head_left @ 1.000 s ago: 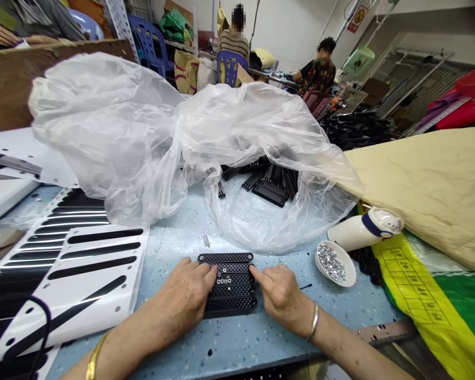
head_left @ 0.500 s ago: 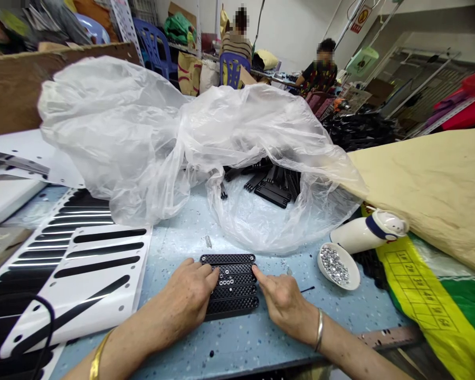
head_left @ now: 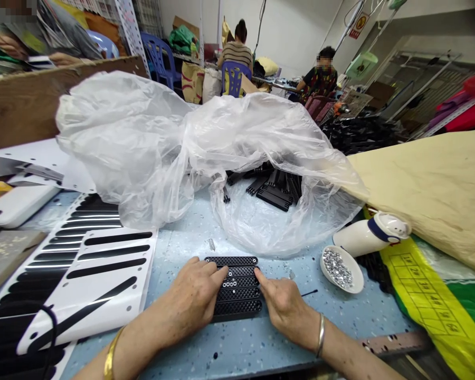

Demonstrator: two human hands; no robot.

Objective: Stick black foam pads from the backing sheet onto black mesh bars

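Several black plastic strips with a lattice surface lie side by side on the blue table between my hands. Small silver nuts sit loose on the middle strips, and another shows in the upper right end hole. My left hand is closed against the left ends, index finger reaching over the strips, covering those ends. With its other fingers curled, my right hand presses its index fingertip to the right end of the second strip; anything under that fingertip is hidden. To its right stands a white bowl of small silver pieces.
A clear plastic bag spreads behind, with black parts at its opening. A white bottle lies beside the bowl. Sheets with black strips cover the left side. A thin black rod lies right. Other people sit farther back.
The whole view has shifted slightly, so things appear a little lower and to the right. Both hands keep nearly the same places on the strips.
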